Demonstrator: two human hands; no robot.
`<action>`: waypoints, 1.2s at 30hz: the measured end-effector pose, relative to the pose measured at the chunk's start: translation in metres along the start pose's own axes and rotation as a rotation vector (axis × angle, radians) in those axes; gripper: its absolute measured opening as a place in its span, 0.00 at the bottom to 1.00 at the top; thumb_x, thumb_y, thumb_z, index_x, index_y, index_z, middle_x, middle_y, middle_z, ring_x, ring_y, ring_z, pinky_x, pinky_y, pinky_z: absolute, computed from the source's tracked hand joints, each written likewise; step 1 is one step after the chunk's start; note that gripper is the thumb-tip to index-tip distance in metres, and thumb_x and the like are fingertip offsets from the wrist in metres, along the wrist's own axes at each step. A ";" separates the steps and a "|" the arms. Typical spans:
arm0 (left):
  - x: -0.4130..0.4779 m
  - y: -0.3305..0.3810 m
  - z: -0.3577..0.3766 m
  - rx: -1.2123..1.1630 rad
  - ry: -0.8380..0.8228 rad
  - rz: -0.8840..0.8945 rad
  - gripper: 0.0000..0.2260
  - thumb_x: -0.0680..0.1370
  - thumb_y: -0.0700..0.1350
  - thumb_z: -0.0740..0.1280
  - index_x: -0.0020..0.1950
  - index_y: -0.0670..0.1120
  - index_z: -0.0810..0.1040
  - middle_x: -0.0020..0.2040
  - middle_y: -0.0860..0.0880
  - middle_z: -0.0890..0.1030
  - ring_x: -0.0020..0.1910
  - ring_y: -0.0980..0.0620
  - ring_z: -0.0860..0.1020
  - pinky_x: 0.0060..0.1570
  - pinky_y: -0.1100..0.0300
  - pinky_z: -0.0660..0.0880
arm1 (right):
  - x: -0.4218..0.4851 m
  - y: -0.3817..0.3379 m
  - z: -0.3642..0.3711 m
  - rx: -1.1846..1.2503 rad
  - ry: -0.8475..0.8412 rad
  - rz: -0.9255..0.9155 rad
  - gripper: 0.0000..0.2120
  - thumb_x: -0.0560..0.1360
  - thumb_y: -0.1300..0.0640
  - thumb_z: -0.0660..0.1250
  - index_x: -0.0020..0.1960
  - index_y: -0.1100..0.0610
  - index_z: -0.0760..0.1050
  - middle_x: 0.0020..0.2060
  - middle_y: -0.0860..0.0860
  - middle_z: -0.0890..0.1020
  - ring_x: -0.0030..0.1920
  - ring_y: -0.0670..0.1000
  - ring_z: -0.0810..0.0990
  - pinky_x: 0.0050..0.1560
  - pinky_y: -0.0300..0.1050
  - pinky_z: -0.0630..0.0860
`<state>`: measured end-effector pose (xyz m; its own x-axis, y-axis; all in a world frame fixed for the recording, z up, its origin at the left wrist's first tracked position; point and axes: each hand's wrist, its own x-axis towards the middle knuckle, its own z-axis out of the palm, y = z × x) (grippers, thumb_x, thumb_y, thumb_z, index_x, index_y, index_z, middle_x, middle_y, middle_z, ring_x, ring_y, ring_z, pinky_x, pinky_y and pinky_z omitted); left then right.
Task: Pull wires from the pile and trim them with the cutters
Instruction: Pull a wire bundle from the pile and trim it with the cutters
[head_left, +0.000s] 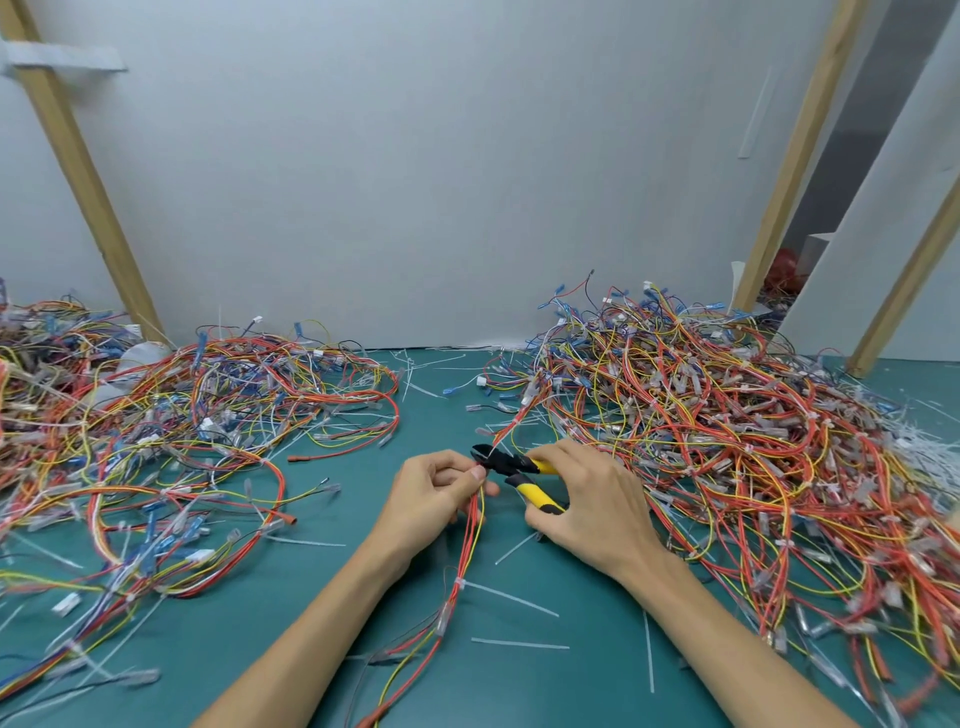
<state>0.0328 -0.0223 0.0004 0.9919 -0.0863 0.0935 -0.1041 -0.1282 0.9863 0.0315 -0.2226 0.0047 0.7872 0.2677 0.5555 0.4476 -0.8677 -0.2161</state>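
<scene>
Head view of wire trimming at a green worktop (571, 675). The left hand (436, 493) has its grip pinched on a wire bundle (470, 540) of red, orange and yellow strands, with thumb and fingertips closing on it just below the head of the cutters (514, 467). The right hand (587, 509) has its grip clenched round the yellow handles. Its fingers hide much of the lower handle, and the handle ends are hidden behind the palm.

The black cutter head meets the bundle right at the left fingertips, apparently on a white cable tie. The blades are too small and too shadowed to show whether they are parted or closed.

From the pinch, the bundle runs toward the viewer between the forearms, passes a white tie (460, 583) and a clear terminal sleeve, and leaves the frame at the bottom edge. Beyond the cutters it rises toward the right pile (727, 441), where its far end is lost in the tangle.

A second heap, the left pile (182, 441), lies well apart and is cut off by the left edge. Individual strands in both heaps cannot be traced.

White tie offcuts (519, 644) lie scattered on the worktop between and around the arms. Behind stands a pale wall panel (415, 182) with slanted wooden struts (83, 171).
</scene>
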 end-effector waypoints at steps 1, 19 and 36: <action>0.000 0.000 0.000 -0.006 0.000 -0.003 0.06 0.80 0.40 0.66 0.44 0.42 0.78 0.41 0.47 0.86 0.26 0.56 0.77 0.26 0.69 0.67 | 0.001 0.001 0.000 0.011 -0.011 0.005 0.20 0.63 0.47 0.73 0.55 0.47 0.79 0.45 0.42 0.80 0.43 0.49 0.79 0.40 0.39 0.69; 0.011 -0.012 0.002 0.044 0.033 0.049 0.11 0.84 0.40 0.57 0.47 0.44 0.78 0.34 0.51 0.73 0.21 0.61 0.64 0.23 0.71 0.60 | 0.003 0.000 0.008 0.172 -0.075 0.109 0.22 0.73 0.41 0.70 0.62 0.52 0.78 0.49 0.46 0.77 0.50 0.46 0.74 0.48 0.38 0.67; 0.003 -0.014 0.005 0.507 0.047 0.164 0.10 0.81 0.46 0.62 0.44 0.51 0.80 0.30 0.52 0.79 0.32 0.53 0.76 0.36 0.63 0.70 | 0.004 0.010 0.006 -0.057 -0.149 0.239 0.12 0.69 0.42 0.67 0.43 0.51 0.76 0.31 0.46 0.78 0.34 0.54 0.76 0.33 0.43 0.73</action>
<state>0.0364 -0.0255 -0.0134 0.9607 -0.1027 0.2579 -0.2685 -0.5792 0.7696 0.0416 -0.2277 -0.0002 0.9230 0.1080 0.3692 0.2208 -0.9347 -0.2786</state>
